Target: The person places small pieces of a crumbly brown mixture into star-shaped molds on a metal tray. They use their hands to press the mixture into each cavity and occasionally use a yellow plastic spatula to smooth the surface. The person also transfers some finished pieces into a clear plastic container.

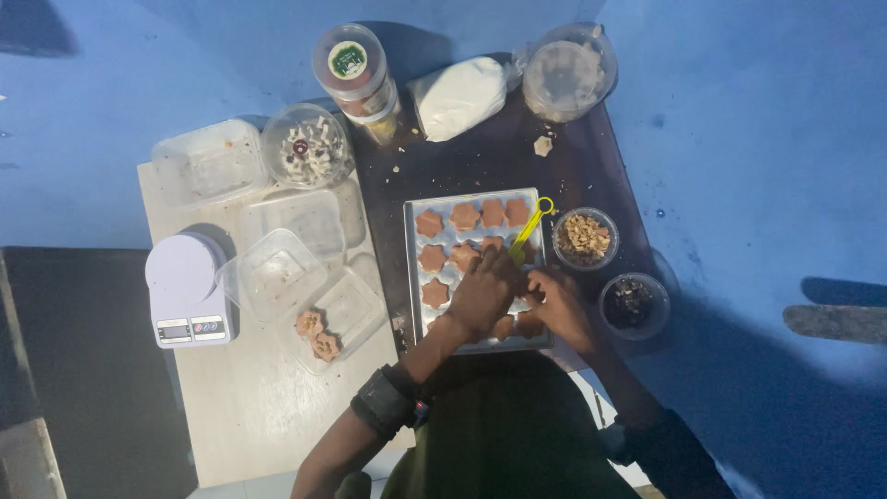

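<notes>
Your left hand point(482, 291) lies flat, fingers extended, on the grey metal tray of brown star-shaped moulded sweets point(416, 277), gripping nothing. Your right hand point(557, 305), at its 3 o'clock, is curled over the tray's near right corner; what it grips cannot be told. A yellow plastic scoop point(530, 226) rests at 1 o'clock. Clear round bowl of chopped nuts point(585, 238) beyond, 2 o'clock.
</notes>
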